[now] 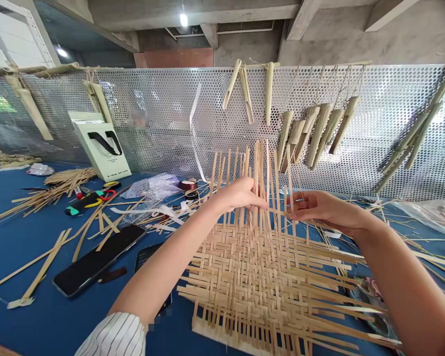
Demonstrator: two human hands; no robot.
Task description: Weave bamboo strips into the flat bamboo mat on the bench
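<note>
A partly woven bamboo mat point(259, 277) lies in front of me, its loose strip ends sticking out along the sides. Several of its far strips point(259, 163) stand upright. My left hand point(243, 195) is closed among these upright strips, thumb and fingers pinching some of them; its fingertips are partly hidden. To its right, my right hand point(315, 210) pinches a thin crosswise bamboo strip point(278, 212) between thumb and fingers. This strip runs between the two hands, above the woven part and among the upright strips.
On the blue table point(7, 198) at left are a black phone point(98, 259), scissors point(96, 199), loose bamboo strips point(59, 190) and a white paper bag point(102, 148). A second phone point(144, 257) is partly under my left forearm. Bamboo tubes point(321, 133) hang on a perforated metal screen point(163, 113). Clear plastic point(430, 215) lies at right.
</note>
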